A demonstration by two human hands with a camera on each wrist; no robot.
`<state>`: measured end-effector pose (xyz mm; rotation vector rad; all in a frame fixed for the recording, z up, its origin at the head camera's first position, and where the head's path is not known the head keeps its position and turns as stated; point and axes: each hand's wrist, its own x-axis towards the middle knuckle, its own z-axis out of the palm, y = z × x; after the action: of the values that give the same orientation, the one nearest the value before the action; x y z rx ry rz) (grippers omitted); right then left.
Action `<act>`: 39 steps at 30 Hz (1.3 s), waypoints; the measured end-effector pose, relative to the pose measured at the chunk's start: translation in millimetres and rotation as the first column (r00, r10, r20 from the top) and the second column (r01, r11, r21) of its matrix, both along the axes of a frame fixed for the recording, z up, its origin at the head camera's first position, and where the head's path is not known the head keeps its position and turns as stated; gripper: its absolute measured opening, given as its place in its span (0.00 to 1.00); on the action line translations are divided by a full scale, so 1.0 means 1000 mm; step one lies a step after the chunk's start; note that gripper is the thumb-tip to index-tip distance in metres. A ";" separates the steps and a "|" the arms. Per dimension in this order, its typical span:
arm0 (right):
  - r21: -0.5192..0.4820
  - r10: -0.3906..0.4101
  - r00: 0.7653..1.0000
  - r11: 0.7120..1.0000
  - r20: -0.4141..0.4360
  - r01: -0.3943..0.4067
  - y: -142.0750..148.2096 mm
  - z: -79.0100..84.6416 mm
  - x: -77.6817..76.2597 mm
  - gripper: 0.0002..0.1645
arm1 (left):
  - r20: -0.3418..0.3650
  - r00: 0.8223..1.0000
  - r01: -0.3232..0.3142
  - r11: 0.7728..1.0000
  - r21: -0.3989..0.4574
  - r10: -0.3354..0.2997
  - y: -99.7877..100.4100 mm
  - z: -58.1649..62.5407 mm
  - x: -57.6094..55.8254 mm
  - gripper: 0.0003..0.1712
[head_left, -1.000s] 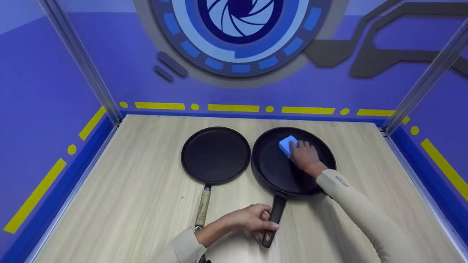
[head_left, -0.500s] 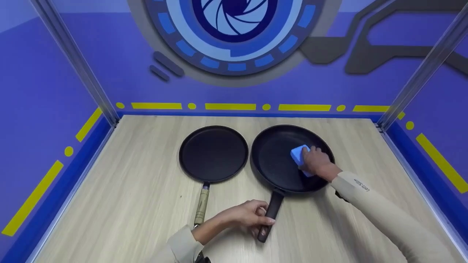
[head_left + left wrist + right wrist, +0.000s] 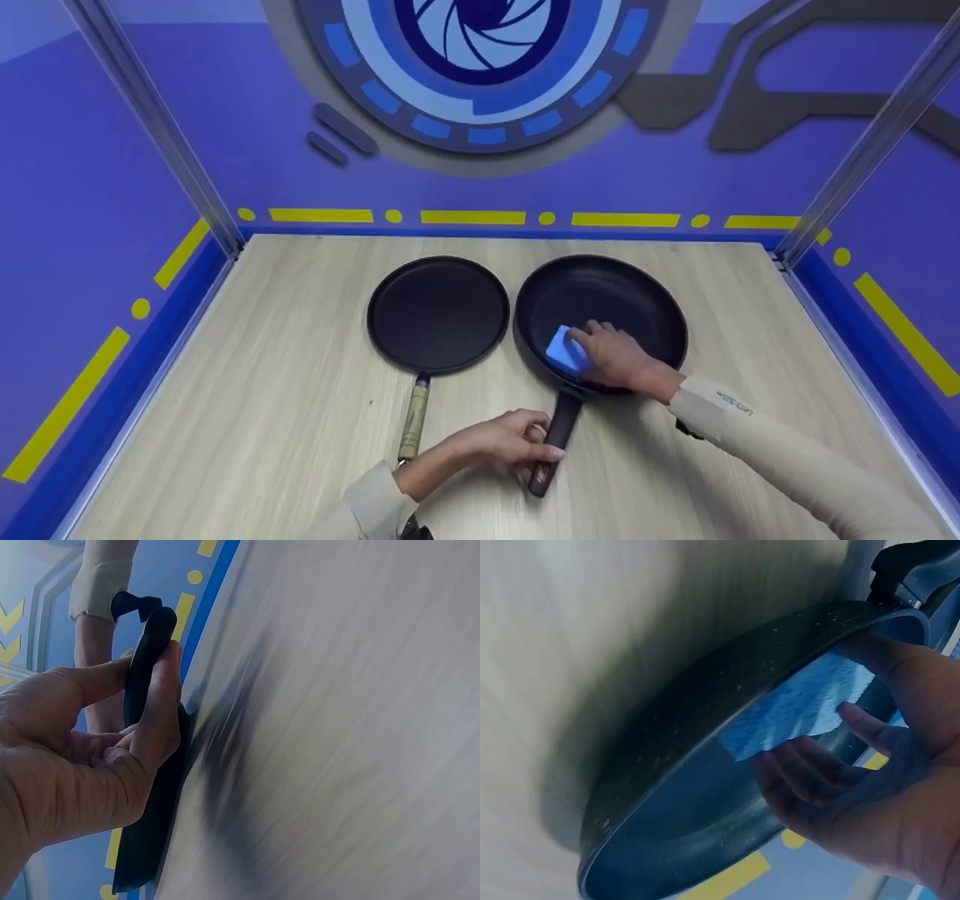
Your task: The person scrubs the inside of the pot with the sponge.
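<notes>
A deep black frying pan (image 3: 637, 300) lies on the table, its handle pointing toward me. My left hand (image 3: 510, 444) grips that handle (image 3: 564, 427) near its end; in the left wrist view the thumb and fingers pinch it from both sides. Inside the pan, at the near left part of its bottom, my right hand (image 3: 619, 356) holds a blue sponge (image 3: 564, 352). The right wrist view shows the fingers and thumb around the sponge (image 3: 802, 705), close to the pan's wall (image 3: 705, 697).
Left of the frying pan lies a flat black griddle pan (image 3: 439, 315) with a wood-look handle (image 3: 414, 420). The wooden tabletop (image 3: 292, 360) is enclosed by blue panels (image 3: 225, 135) at the back and both sides, with metal posts at the corners.
My right hand has swept the sponge from the pan's far middle to its right side, then to the near left near the handle. The left hand keeps its grip on the handle.
</notes>
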<state>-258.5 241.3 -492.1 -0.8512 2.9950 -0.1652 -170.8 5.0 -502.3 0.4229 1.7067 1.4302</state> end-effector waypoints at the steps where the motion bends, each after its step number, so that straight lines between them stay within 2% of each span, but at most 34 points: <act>1: -0.014 -0.018 1.000 1.000 0.006 0.018 -0.003 -0.001 -0.004 0.35 | -0.004 1.000 -0.002 1.000 -0.001 0.002 0.000 0.000 0.000 0.06; 4: -0.052 -0.100 0.994 0.993 0.053 0.103 -0.013 -0.003 -0.017 0.38 | -0.007 1.000 0.000 1.000 -0.011 0.000 -0.001 0.001 -0.001 0.06; 8: -0.070 -0.217 0.971 0.972 0.103 0.225 -0.024 -0.004 -0.038 0.45 | -0.022 1.000 0.004 1.000 -0.022 -0.004 0.000 0.002 -0.002 0.06; 12: -0.021 -0.291 0.950 0.955 0.113 0.295 -0.028 0.000 -0.061 0.49 | -0.011 1.000 0.020 1.000 -0.003 -0.020 0.001 0.002 -0.004 0.07; 17: 0.044 -0.365 0.921 0.931 0.138 0.362 -0.012 0.004 -0.086 0.48 | 0.024 1.000 0.020 1.000 0.011 -0.020 0.001 0.002 -0.004 0.08; 21: 0.022 -0.430 0.887 0.901 0.170 0.433 0.013 0.003 -0.097 0.46 | 0.020 1.000 -0.002 1.000 -0.007 0.002 -0.002 0.002 -0.003 0.08; 24: 0.008 -0.454 0.869 0.887 0.197 0.462 0.028 0.007 -0.101 0.44 | 0.026 0.999 -0.021 1.000 -0.017 0.021 -0.006 0.003 -0.006 0.08; 31: 0.072 -0.472 0.856 0.881 0.212 0.468 0.051 0.016 -0.088 0.33 | 0.023 1.000 -0.016 1.000 -0.016 0.016 -0.009 0.003 -0.006 0.10; 39: 0.159 -0.462 0.867 0.885 0.186 0.437 0.056 0.018 -0.072 0.43 | -0.040 0.999 -0.035 0.998 -0.054 0.033 -0.002 0.003 0.001 0.08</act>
<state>-330.7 297.0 -473.9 -0.0969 2.8978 -0.0880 -169.8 2.5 -499.7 0.3964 1.7880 1.4047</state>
